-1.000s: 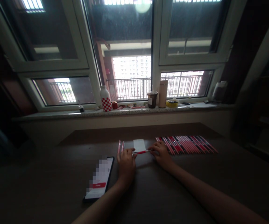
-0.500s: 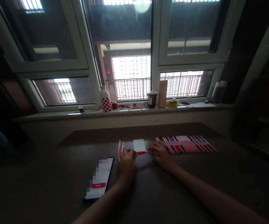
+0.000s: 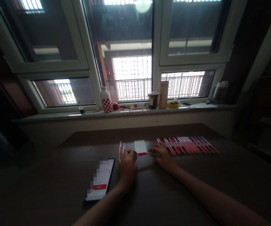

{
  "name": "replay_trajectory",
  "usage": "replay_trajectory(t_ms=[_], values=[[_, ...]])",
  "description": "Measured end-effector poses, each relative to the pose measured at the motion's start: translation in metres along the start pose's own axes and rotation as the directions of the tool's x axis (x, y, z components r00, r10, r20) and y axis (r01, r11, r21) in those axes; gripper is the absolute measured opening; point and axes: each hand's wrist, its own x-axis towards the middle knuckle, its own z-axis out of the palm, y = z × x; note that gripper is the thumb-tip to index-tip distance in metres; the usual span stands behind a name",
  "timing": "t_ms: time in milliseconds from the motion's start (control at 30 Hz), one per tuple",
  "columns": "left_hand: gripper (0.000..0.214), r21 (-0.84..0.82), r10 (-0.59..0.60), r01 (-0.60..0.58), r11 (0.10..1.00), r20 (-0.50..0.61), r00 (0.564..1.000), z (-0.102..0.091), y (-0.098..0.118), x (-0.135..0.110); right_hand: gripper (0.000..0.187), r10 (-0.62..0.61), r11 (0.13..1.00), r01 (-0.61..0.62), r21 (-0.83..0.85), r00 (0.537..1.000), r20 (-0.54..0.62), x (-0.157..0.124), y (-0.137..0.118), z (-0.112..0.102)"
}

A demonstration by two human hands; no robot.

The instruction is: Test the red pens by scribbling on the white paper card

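A slim pencil (image 3: 142, 153) with a red middle section lies level between my hands, just off the near edge of a small white sheet (image 3: 140, 146). The fingertips of my left hand (image 3: 127, 164) pinch its left end. At the other end, my right hand (image 3: 162, 155) grips it between thumb and fingers. Beyond my left hand, a couple of pink pencils (image 3: 120, 148) lie side by side, partly covered by the fingers. To the right of my right hand stretches a row of several pink, red and black pencils (image 3: 188, 146).
A phone (image 3: 100, 180) with its screen lit lies left of my left forearm on the dark table (image 3: 154, 197). Along the windowsill (image 3: 90, 115) stand a red-checked bottle (image 3: 107, 100), a drink cup (image 3: 153, 101), a tan flask (image 3: 164, 95) and yellow tape (image 3: 172, 104).
Hardly anything differs. Both hands keep the same hold on the pencil; only the fingers of my left hand have shifted very slightly left.
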Motion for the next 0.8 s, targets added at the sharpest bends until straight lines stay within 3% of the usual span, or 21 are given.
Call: replay_trajectory(t_ms=[467, 600, 800], values=[[0.023, 0.013, -0.001, 0.001, 1.0, 0.0, 1.0, 0.0025, -0.0018, 0.0005, 0.013, 0.011, 1.0, -0.011, 0.004, 1.0, 0.006, 0.0, 0.0011, 0.0004], [0.027, 0.088, -0.05, 0.047, 0.995, 0.034, 0.998, 0.0016, 0.0006, 0.0004, 0.015, 0.056, 0.998, -0.057, -0.031, 0.998, -0.021, -0.0002, 0.0049, 0.0015], [0.029, 0.203, -0.023, 0.01, 0.979, 0.064, 0.998, 0.0068, 0.0, -0.0005, 0.016, 0.121, 0.989, -0.126, -0.074, 0.991, -0.058, -0.0005, 0.0083, 0.0031]])
